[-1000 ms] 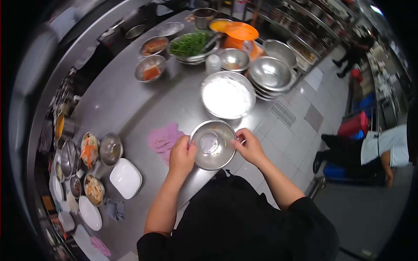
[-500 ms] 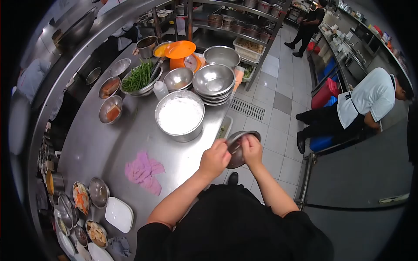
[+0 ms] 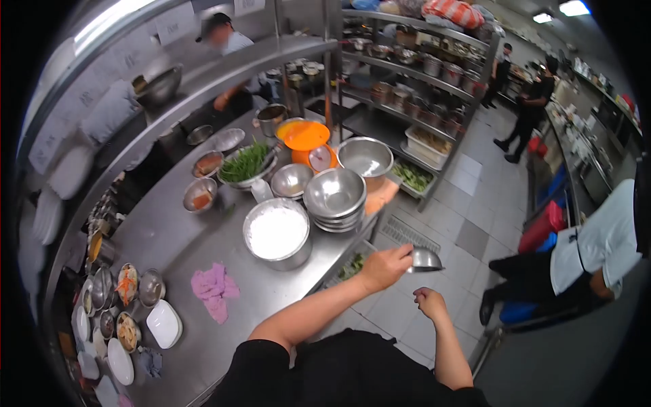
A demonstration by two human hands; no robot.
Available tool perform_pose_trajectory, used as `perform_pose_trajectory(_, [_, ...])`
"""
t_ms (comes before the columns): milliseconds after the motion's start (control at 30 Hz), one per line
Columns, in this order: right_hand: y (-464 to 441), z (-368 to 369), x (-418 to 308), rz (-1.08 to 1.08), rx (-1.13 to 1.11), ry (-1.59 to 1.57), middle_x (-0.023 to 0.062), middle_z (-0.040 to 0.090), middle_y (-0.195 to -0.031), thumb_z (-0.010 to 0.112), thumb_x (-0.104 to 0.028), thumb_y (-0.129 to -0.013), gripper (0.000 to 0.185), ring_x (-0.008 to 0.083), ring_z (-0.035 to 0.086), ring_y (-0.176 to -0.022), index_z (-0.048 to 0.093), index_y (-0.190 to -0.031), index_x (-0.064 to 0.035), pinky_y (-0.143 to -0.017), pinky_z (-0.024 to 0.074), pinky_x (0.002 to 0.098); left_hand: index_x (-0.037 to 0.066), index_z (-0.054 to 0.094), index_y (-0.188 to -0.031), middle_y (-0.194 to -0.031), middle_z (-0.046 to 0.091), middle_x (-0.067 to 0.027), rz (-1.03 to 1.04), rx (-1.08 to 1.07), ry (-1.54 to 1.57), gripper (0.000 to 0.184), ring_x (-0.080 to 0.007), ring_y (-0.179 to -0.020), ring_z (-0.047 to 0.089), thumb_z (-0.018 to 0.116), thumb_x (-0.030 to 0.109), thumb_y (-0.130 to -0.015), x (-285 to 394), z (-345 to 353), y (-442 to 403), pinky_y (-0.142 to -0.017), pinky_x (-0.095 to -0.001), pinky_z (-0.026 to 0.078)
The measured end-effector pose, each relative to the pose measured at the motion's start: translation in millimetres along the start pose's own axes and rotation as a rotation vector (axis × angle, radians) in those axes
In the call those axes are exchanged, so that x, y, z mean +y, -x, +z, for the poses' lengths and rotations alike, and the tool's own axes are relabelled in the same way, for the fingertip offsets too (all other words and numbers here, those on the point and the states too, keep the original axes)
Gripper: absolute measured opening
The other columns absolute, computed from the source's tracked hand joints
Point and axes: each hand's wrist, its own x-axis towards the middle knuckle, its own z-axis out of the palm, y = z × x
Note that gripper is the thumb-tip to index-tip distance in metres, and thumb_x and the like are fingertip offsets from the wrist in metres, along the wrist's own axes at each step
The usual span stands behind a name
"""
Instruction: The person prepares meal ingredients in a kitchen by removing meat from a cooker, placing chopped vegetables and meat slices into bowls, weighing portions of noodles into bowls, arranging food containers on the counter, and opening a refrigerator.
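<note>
On the steel bench (image 3: 163,234), I've got a crumpled pink cloth (image 3: 215,290), then a deep steel pan (image 3: 298,254) of something white, and stacked steel bowls (image 3: 336,195). Out past the edge, my left grip (image 3: 386,268) is pinched closed on a small steel bowl (image 3: 426,258), tilted, just right of the fingers. I'm holding it one-handed, which calls for a firm pinch. Right grip (image 3: 432,304), just below: fingers curled in, nothing visible there.

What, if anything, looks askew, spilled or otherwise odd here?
The left hand holds a metal bowl tipped over above the floor, past the worktable's edge, which looks odd. A pink cloth lies crumpled on the worktable. No spill can be made out.
</note>
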Motion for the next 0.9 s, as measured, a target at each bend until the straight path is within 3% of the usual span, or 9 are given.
perform_pose_trajectory(67, [23, -38, -43, -0.135, 0.203, -0.687, 0.0112, 0.071, -0.090, 0.054, -0.022, -0.093, 0.026, 0.0201, 0.067, -0.068, 0.067, -0.109, -0.0053, -0.063, 0.0537, 0.0349, 0.008, 0.054, -0.077, -0.107, 0.062, -0.0055, 0.037, -0.154, 0.070, 0.008, -0.0232, -0.071, 0.065, 0.062, 0.010, -0.076, -1, 12, -4, -0.056, -0.0347, 0.053])
perform_pose_trajectory(100, [14, -47, -47, -0.048, 0.171, -0.747, 0.0150, 0.071, -0.094, 0.053, -0.033, -0.091, 0.033, 0.0384, 0.067, -0.085, 0.069, -0.106, -0.0082, -0.076, 0.0524, 0.0468, 0.008, 0.054, -0.077, -0.107, 0.062, -0.0055, 0.031, -0.151, 0.044, 0.008, -0.0232, -0.071, 0.065, 0.062, 0.010, -0.076, 0, 10, -11, -0.056, -0.0347, 0.053])
perform_pose_trajectory(133, [-1, -50, -41, -0.070, 0.162, -0.747, 0.0150, 0.071, -0.094, 0.053, -0.033, -0.091, 0.033, 0.0384, 0.067, -0.085, 0.069, -0.106, -0.0082, -0.076, 0.0524, 0.0468, 0.008, 0.055, -0.078, -0.105, 0.063, -0.0065, -0.003, -0.148, 0.041, 0.007, -0.0241, -0.070, 0.065, 0.062, 0.010, -0.077, 3, 8, -17, -0.056, -0.0356, 0.053])
perform_pose_trajectory(200, [-27, -51, -30, -0.177, 0.222, -0.223, 0.0147, 0.070, -0.082, 0.056, -0.032, -0.091, 0.029, 0.0233, 0.069, -0.077, 0.071, -0.099, -0.0080, -0.068, 0.0533, 0.0397, 0.006, 0.055, -0.078, -0.102, 0.065, -0.0089, -0.105, -0.098, -0.004, 0.007, -0.0259, -0.070, 0.065, 0.061, 0.009, -0.077, -7, -5, -33, -0.056, -0.0368, 0.053])
perform_pose_trajectory(233, [-31, -57, -24, -0.176, 0.208, 0.017, 0.0154, 0.071, -0.088, 0.056, -0.033, -0.090, 0.029, 0.0309, 0.069, -0.085, 0.071, -0.099, -0.0097, -0.074, 0.0527, 0.0437, 0.006, 0.055, -0.078, -0.100, 0.065, -0.0103, -0.174, -0.048, -0.046, 0.006, -0.0268, -0.070, 0.065, 0.060, 0.008, -0.078, -25, -18, -42, -0.056, -0.0371, 0.053])
perform_pose_trajectory(400, [-82, -34, 63, -0.114, 0.188, 0.017, 0.0137, 0.071, -0.088, 0.057, -0.034, -0.088, 0.030, 0.0305, 0.069, -0.083, 0.071, -0.096, -0.0090, -0.076, 0.0534, 0.0408, 0.004, 0.054, -0.093, -0.096, 0.060, -0.0154, -0.426, 0.333, -0.429, 0.019, -0.0382, -0.080, 0.062, 0.062, 0.005, -0.075, -139, -146, -84, -0.068, -0.0465, 0.051])
perform_pose_trajectory(600, [-122, -73, 48, 0.050, -0.062, -0.431, 0.0116, 0.071, -0.083, 0.059, -0.021, -0.090, 0.025, 0.0160, 0.069, -0.069, 0.067, -0.100, 0.0001, -0.066, 0.0531, 0.0315, 0.005, 0.052, -0.099, -0.098, 0.064, -0.0201, -0.878, 0.129, -0.697, 0.022, -0.0434, -0.087, 0.063, 0.062, 0.009, -0.080, -298, -191, -54, -0.074, -0.0526, 0.049])
perform_pose_trajectory(667, [-142, -79, 39, -0.108, -0.017, -0.392, 0.0112, 0.071, -0.084, 0.059, -0.020, -0.091, 0.026, 0.0173, 0.068, -0.070, 0.065, -0.104, 0.0015, -0.066, 0.0526, 0.0312, 0.005, 0.054, -0.102, -0.099, 0.065, -0.0201, -1.150, -0.193, -0.624, 0.023, -0.0413, -0.091, 0.064, 0.062, 0.014, -0.083, -337, -182, -39, -0.077, -0.0520, 0.050])
perform_pose_trajectory(900, [-198, -147, -84, -0.379, -0.039, -0.456, 0.0088, 0.070, -0.084, 0.056, -0.020, -0.094, 0.025, 0.0159, 0.068, -0.072, 0.065, -0.105, 0.0006, -0.068, 0.0522, 0.0297, 0.005, 0.063, -0.102, -0.101, 0.067, -0.0201, -1.062, -0.378, -0.559, 0.044, -0.0371, -0.094, 0.065, 0.062, 0.046, -0.088, -268, -155, -74, -0.078, -0.0470, 0.051])
